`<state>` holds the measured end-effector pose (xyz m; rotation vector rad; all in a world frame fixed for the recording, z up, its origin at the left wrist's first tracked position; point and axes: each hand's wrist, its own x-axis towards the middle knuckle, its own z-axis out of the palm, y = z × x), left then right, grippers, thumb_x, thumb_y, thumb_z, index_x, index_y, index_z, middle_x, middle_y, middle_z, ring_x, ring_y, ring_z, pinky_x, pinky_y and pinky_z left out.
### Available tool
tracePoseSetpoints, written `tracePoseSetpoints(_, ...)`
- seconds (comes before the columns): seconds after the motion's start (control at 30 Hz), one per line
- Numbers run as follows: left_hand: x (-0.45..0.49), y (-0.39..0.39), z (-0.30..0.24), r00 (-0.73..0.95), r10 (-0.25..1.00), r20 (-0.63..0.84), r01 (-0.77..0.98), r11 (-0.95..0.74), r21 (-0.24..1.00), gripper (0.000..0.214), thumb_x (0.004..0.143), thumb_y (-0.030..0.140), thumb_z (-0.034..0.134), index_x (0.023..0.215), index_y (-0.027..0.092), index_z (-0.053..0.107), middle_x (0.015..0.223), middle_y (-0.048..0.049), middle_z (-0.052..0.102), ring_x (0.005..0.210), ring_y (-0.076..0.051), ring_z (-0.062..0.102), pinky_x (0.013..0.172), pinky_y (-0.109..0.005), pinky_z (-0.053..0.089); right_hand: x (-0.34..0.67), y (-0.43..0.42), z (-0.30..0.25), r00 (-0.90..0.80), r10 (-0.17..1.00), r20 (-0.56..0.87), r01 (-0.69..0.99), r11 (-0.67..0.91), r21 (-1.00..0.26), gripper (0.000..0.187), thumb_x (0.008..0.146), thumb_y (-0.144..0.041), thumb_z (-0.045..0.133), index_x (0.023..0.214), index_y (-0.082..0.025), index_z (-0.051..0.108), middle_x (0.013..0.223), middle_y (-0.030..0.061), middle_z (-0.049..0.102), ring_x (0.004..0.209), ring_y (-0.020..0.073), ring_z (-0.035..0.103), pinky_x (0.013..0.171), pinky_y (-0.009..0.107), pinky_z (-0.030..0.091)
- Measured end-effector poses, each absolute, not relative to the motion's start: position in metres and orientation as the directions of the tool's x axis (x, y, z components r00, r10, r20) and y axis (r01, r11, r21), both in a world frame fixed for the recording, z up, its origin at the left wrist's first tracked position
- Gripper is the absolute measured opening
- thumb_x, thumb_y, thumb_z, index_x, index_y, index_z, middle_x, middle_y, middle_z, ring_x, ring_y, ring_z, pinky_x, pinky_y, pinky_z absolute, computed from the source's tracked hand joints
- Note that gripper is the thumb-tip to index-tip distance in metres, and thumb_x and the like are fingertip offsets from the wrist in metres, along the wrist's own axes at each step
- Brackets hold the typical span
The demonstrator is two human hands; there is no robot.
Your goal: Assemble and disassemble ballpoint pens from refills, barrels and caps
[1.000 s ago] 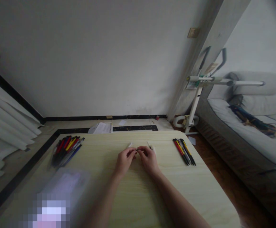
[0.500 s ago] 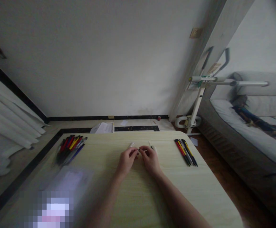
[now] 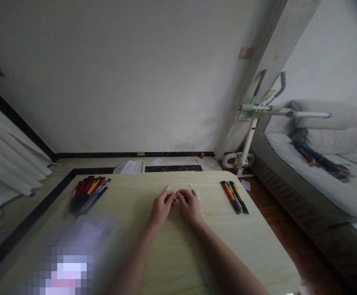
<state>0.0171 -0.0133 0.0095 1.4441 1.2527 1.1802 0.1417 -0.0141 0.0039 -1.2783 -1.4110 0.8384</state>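
Both my hands rest on a pale wooden table (image 3: 178, 254), fingertips meeting near its far middle. My left hand (image 3: 160, 209) is closed in a pinch; a white pen part (image 3: 167, 187) sticks out past its fingers. My right hand (image 3: 189, 207) is closed too, and another thin white pen part (image 3: 193, 191) shows beyond it. What sits between the fingertips is too small to make out. A pile of red, yellow, blue and black pens (image 3: 88, 192) lies at the far left. A neat row of several pens (image 3: 234, 196) lies at the far right.
A clear plastic sheet (image 3: 86, 235) lies on the table at near left. Papers (image 3: 129, 167) lie on the floor beyond the table. A white exercise machine (image 3: 250, 131) and a grey sofa (image 3: 326, 164) stand at the right. Curtains (image 3: 6, 164) hang at left.
The hands stay together at the same spot with their fingers working slightly. The view has shifted a little as my head moved.
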Motion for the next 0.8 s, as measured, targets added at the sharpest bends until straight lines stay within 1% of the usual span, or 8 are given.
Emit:
tracePoseSetpoints(0.2,0.0173,-0.0142,0.0087,0.049,0.991,0.127,0.151,-0.133,0.98,0.029,0.074,0.039,0.052,0.083,0.014,0.062,0.071,-0.0047,0.064,0.062,-0.015,0.059,0.058,-0.024,0.048,0.1431,-0.0139,0.0007,0.066,0.976,0.209,0.272,0.184,-0.945,0.023,0.079,-0.038,0.048,0.08,-0.018,0.06,0.07,0.0024,0.062,0.056,0.0142,0.051,0.054,0.025,0.041)
tracePoseSetpoints(0.43,0.0155,-0.0132,0.0078,0.08,0.99,0.119,0.164,-0.131,0.978,0.027,0.075,0.037,0.052,0.085,0.013,0.062,0.073,-0.0052,0.064,0.066,-0.015,0.059,0.06,-0.024,0.048,0.1444,-0.0145,0.0048,0.051,0.979,0.2,0.293,0.177,-0.94,0.024,0.079,-0.038,0.048,0.076,-0.018,0.06,0.068,0.0025,0.062,0.058,0.0143,0.052,0.054,0.025,0.04)
tracePoseSetpoints(0.63,0.0164,-0.0129,0.0055,0.07,0.992,0.108,0.172,-0.119,0.978,0.026,0.076,0.035,0.052,0.086,0.013,0.062,0.074,-0.0046,0.064,0.065,-0.015,0.059,0.058,-0.023,0.047,0.1447,-0.0147,0.0038,0.036,0.981,0.191,0.317,0.171,-0.933,0.021,0.08,-0.036,0.048,0.076,-0.018,0.058,0.066,0.0008,0.059,0.058,0.0134,0.051,0.054,0.024,0.039)
tracePoseSetpoints(0.8,0.0165,-0.013,0.0071,0.073,0.988,0.139,0.201,-0.151,0.968,0.023,0.076,0.033,0.052,0.084,0.014,0.062,0.072,-0.0039,0.064,0.064,-0.014,0.058,0.059,-0.023,0.046,0.1446,-0.0145,0.0033,0.036,0.983,0.183,0.308,0.163,-0.937,0.021,0.08,-0.036,0.048,0.075,-0.018,0.058,0.066,0.0008,0.059,0.058,0.0134,0.051,0.054,0.024,0.038)
